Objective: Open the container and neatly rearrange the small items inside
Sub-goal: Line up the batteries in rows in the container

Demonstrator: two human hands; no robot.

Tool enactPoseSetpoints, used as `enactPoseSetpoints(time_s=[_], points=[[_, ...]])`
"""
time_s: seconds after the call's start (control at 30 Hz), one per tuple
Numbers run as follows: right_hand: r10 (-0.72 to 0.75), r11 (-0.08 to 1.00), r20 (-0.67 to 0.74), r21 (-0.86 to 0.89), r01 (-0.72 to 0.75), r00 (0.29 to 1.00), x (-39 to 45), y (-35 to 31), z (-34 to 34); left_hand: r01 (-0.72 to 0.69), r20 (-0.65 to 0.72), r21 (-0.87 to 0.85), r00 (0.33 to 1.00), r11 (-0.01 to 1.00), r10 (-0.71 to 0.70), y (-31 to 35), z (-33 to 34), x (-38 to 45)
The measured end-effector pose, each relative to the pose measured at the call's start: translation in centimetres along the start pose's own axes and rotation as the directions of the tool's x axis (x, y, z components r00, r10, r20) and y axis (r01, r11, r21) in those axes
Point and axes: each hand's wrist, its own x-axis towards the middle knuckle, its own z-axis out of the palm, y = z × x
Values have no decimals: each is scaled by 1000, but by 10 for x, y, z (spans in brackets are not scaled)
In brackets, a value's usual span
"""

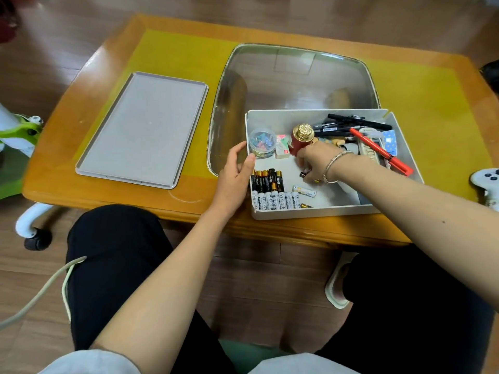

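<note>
An open white container (318, 213) stands at the table's near edge. Its grey lid (143, 128) lies flat to the left. Inside, batteries (270, 191) are lined up along the front left, with one loose white battery (304, 191) beside them. A clear jar of clips (261, 143), an eraser (282, 147), a red and gold bottle (301, 139), black pens (351, 124) and a red marker (383, 152) fill the back. My left hand (236, 171) grips the container's left wall. My right hand (314, 160) reaches inside, its curled fingers pinching a small dark item (303, 174).
The wooden table (108, 201) has a yellow mat (172, 55) and a glass inset (294, 74) behind the container. A white game controller (487, 182) lies at the right edge. A green and white object (19, 136) stands left of the table. My knees are below.
</note>
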Motion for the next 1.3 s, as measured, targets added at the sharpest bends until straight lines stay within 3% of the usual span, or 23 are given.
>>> enactPoseSetpoints(time_s=[0.3, 0.43, 0.53, 0.6, 0.73, 0.83, 0.93, 1.0, 1.23, 1.3], points=[[59, 990, -123, 131, -42, 991, -5, 1, 2, -7, -4, 3, 1000, 1000, 7, -1, 0, 1], [125, 923, -246, 385, -22, 961, -14, -4, -11, -7, -6, 11, 1000, 1000, 7, -3, 1, 2], [7, 876, -16, 482, 2, 1000, -22, -8, -13, -1, -5, 0, 1000, 1000, 1, -2, 1, 2], [-45, 892, 171, 450, -37, 984, -25, -10, -10, -2, -4, -3, 1000, 1000, 2, -2, 1, 2], [9, 928, 294, 355, -118, 956, -29, -10, -2, -7, -11, -1, 1000, 1000, 7, -1, 1, 1], [86, 938, 166, 320, -136, 982, -28, -11, -1, -7, -18, -11, 1000, 1000, 7, -1, 1, 1], [161, 889, -52, 442, -122, 986, -21, -13, -4, -6, -20, -14, 1000, 1000, 6, -2, 1, 2], [189, 859, -116, 501, -107, 975, -17, -19, -4, -6, -20, -17, 1000, 1000, 6, -1, 1, 2], [169, 687, 48, 711, -153, 984, -11, -30, 6, 3, -13, -15, 1000, 1000, -4, 0, 1, 1], [171, 674, 31, 726, -140, 985, -14, -25, 4, 4, -12, -22, 1000, 1000, -5, -1, 2, 2]])
